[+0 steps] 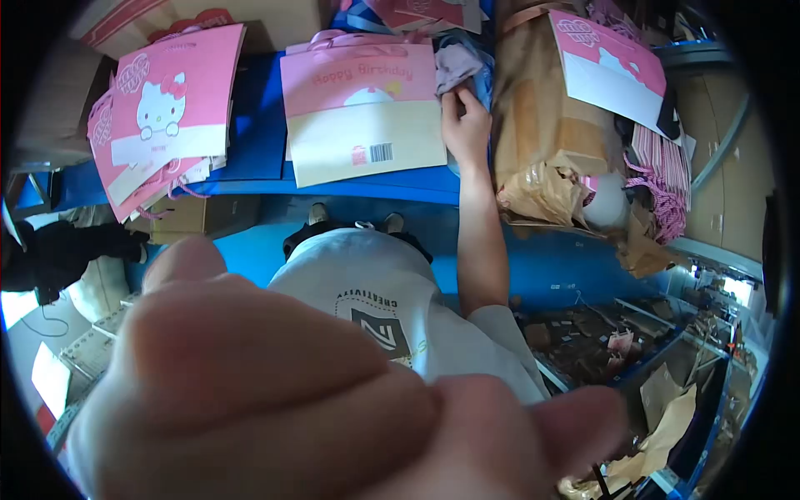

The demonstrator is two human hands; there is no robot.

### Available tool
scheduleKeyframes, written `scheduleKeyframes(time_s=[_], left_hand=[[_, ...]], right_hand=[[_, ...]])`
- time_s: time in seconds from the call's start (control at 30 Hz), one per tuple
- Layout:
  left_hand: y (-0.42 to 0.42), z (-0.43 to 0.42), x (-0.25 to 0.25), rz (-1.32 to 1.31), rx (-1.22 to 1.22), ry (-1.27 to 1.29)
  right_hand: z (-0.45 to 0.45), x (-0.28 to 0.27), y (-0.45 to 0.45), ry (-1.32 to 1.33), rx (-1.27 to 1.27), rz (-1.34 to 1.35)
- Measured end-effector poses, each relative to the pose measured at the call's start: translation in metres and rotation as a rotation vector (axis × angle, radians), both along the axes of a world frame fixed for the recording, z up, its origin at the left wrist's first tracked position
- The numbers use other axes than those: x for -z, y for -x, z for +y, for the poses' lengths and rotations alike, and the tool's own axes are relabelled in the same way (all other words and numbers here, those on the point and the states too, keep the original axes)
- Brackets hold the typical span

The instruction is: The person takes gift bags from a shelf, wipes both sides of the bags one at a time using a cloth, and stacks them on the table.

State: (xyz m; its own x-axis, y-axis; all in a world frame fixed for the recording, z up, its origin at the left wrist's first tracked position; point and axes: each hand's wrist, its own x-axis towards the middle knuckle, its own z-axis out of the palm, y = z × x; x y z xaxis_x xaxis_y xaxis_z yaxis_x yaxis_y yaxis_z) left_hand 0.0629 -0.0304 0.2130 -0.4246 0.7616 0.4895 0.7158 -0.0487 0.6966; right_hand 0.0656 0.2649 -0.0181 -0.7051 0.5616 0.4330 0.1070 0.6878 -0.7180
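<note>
My right hand [467, 125] reaches forward over the blue table and pinches a crumpled greyish-lilac cloth [458, 67]. Just left of it lies a stack of pink and cream paper gift bags [362, 142] with "Happy Birthday" print, a barcode and pink handles. Very close to the camera, my left hand [292, 392] fills the lower part of the view, out of focus. Its fingers are curled and pressed together, and whatever they may hold is hidden.
Pink cat-print gift bags [179, 100] lie at the left of the blue table [258, 125]. On the right stands a brown paper-wrapped package [533, 108], with another pink and white bag [612, 71] on top. Cardboard boxes [287, 21] line the back. A person [71, 254] stands far left.
</note>
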Motion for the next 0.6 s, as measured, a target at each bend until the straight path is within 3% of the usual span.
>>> scheduleKeyframes(time_s=[0.33,0.43,0.5,0.6], left_hand=[[0.027,0.007,-0.024,0.166,-0.016,0.035],[0.048,0.011,0.046,0.012,-0.173,-0.117],[0.070,0.009,0.096,-0.044,-0.453,0.163],[0.092,-0.005,0.160,0.101,-0.647,0.266]], right_hand=[[0.001,0.004,0.003,0.046,-0.025,0.029],[-0.001,0.003,0.003,0.050,-0.044,0.054],[-0.002,0.002,0.004,0.046,-0.069,0.080],[0.001,0.011,0.004,-0.015,-0.070,0.102]])
